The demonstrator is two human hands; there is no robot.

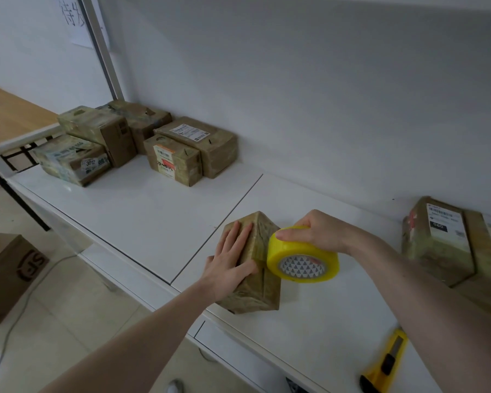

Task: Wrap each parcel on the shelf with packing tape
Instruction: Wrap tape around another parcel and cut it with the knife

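A small brown parcel [260, 282], glossy with tape, lies near the front edge of the white shelf [153, 217]. My left hand [231, 259] presses flat on its top with fingers straight. My right hand [313, 232] grips a yellow roll of packing tape [302, 258] from above, holding the roll against the parcel's right side. Several taped parcels [176, 148] stand in a group at the back left of the shelf. Two more parcels [442, 239] lean against the wall at the right.
A yellow utility knife [386, 361] lies on the shelf at the lower right. A brown cardboard box [9, 273] sits on the tiled floor at the left, with a grey cable beside it. A wooden table [12, 114] stands behind the shelf's upright post.
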